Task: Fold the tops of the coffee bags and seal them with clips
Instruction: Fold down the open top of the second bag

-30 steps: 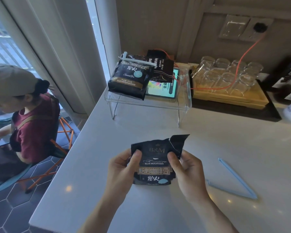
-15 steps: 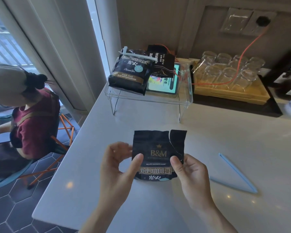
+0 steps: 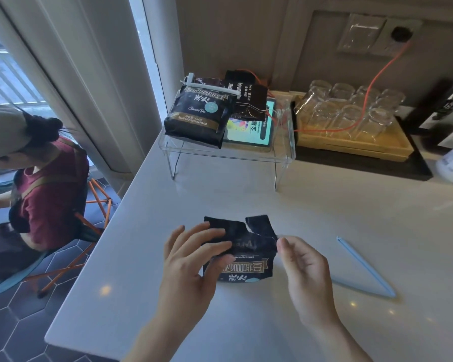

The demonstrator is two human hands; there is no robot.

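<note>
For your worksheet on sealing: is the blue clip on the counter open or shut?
Open. The blue clip lies with its two arms spread in a V, joined at one end, apart from the coffee bag.

My left hand [image 3: 191, 259] lies flat, fingers spread forward; my right hand [image 3: 302, 270] hovers half-curled, thumb and forefinger nearly touching.

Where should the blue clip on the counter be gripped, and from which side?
The blue clip lies open in a V on the counter, right of the right hand, nothing touching it. Probably best to pinch the near arm midway from above, coming from the left, leaving the hinge end and open ends free.
</note>
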